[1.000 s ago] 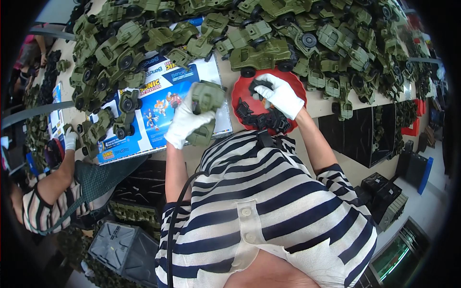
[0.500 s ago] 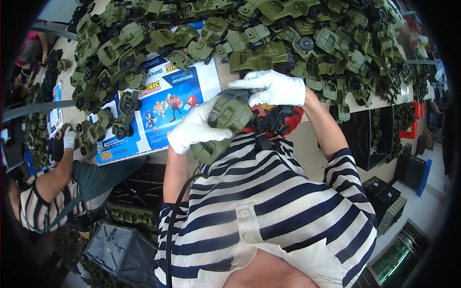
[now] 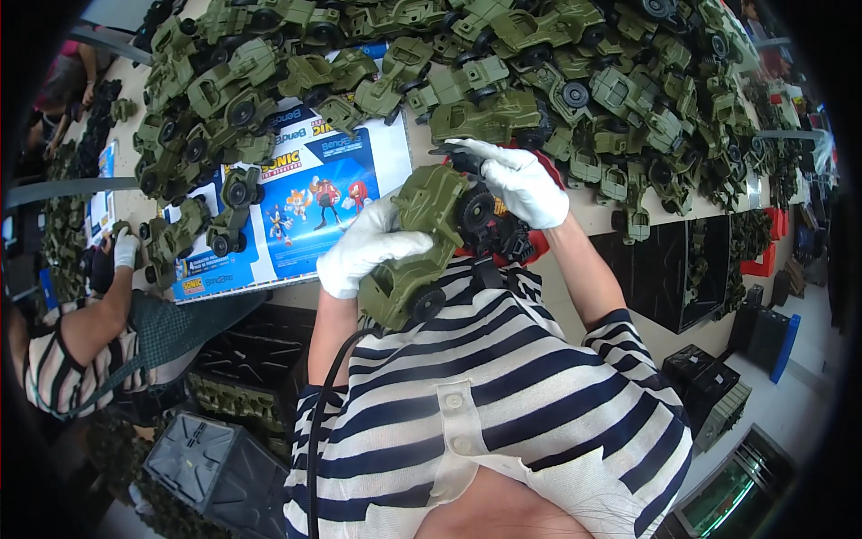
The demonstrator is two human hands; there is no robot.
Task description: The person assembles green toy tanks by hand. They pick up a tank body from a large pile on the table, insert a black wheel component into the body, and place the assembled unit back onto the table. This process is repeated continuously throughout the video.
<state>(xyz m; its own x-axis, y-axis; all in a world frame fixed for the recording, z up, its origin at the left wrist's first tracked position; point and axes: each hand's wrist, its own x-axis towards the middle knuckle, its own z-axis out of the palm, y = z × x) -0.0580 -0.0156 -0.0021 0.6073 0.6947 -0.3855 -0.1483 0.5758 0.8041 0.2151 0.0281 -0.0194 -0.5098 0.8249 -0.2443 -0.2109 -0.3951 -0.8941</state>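
Wheels are what this moment turns on. A second ago the right hand was down in the red tray among the loose black wheels while the left hand held the green toy truck low beside it; half a second ago both hands had lifted together over the tray. Now the green toy truck (image 3: 415,247) is raised and tilted close to the striped shirt, nose up toward the table, and the right hand (image 3: 519,184) has come up with it.

The left hand (image 3: 366,247), in a white glove, is wrapped around the truck's body from the left, fingers curled shut over its roof and side. The right hand, also gloved, arches over the truck's front end, fingertips pinched at a black wheel (image 3: 477,208) that sits against the truck's side; whether that wheel is already seated on its axle or only pressed against it I cannot tell. Another black wheel (image 3: 427,303) shows at the truck's lower end, so by my reckoning the fitting of wheels is partly done on this one.

The red tray (image 3: 537,247) lies just behind the truck on the table edge, mostly hidden by the hands. Beyond it the table is heaped with green toy trucks (image 3: 503,99), and a blue printed card (image 3: 310,202) lies flat to the left. A co-worker's gloved hand (image 3: 126,251) rests on the table at far left.
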